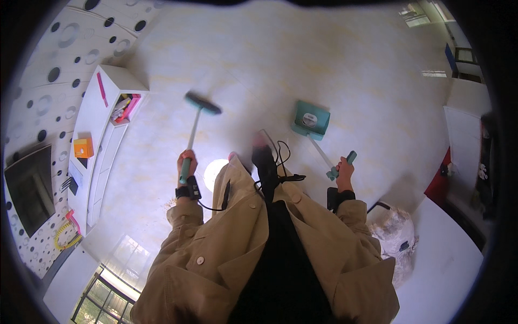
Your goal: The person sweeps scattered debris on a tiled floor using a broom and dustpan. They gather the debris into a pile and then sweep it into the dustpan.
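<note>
My left hand is closed around the green grip of a small broom. Its pale stick runs forward to a dark-bristled, green-backed head, which is slightly blurred over the tiled floor. In my right hand is the green handle of a long-handled dustpan. The dustpan's green scoop is out in front and to the right of my feet, with an oval label inside. A gap of floor separates the broom head from the scoop. Whether any dirt lies in the scoop I cannot tell.
On the left, a long white cabinet bears an orange box. A television is beside the dotted wall. At right stand a white table and a cloth-covered chair. Brown crumbs lie by my left forearm. Black cables dangle before me.
</note>
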Demonstrator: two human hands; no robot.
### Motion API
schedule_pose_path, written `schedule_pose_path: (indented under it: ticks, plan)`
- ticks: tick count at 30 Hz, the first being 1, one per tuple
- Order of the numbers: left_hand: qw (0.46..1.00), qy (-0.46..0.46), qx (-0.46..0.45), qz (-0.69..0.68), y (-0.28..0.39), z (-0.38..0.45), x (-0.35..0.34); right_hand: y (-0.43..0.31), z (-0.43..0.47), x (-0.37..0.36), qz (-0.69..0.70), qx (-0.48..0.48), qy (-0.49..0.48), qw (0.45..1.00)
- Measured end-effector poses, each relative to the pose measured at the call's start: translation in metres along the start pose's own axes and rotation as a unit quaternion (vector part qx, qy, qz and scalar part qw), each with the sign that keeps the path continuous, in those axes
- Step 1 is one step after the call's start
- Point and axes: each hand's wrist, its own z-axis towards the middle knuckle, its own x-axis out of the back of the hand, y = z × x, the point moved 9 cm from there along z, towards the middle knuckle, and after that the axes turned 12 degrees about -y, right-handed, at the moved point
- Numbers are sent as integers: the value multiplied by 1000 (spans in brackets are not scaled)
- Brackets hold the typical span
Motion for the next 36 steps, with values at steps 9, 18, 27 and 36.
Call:
schedule_pose_path:
  ticks: [9,18,27,36]
  plan:
    - [783,19,-181,595,104,7,-53,-33,7,12,64,32,54,996]
    - [986,83,44,137,-92,75,-58,-60,8,30,139,80,81,984]
    - [902,173,317,237,-318,200,-23,-103,67,107,117,67,158,978]
    - [856,260,388,222,-571,294,15,-189,154,201,129,54,199,970]
